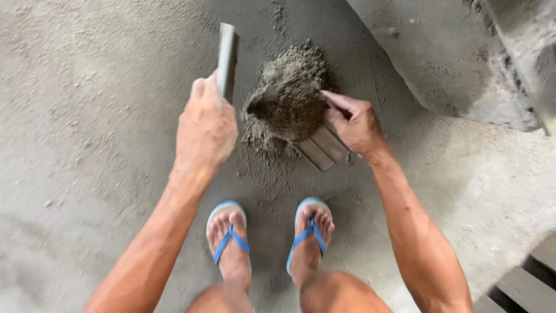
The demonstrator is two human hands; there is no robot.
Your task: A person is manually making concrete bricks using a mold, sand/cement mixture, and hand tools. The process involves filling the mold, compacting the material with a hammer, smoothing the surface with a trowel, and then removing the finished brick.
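My left hand [205, 124] grips a flat grey metal bar [227, 58] that stands upright, just left of a small heap of damp sand-cement mix [292, 95] on the floor. My right hand [356, 124] holds a grooved metal mould [321, 148] tilted against the heap, its far end buried under the mix. My thumb rests on the mould's upper edge. Both hands sit on either side of the heap, close to it.
My feet in blue flip-flops [229, 237] [310, 229] stand just behind the heap on a gritty concrete floor [92, 116]. A large grey concrete slab [452, 64] rises at the upper right. Wooden slats [524, 281] show at the lower right corner.
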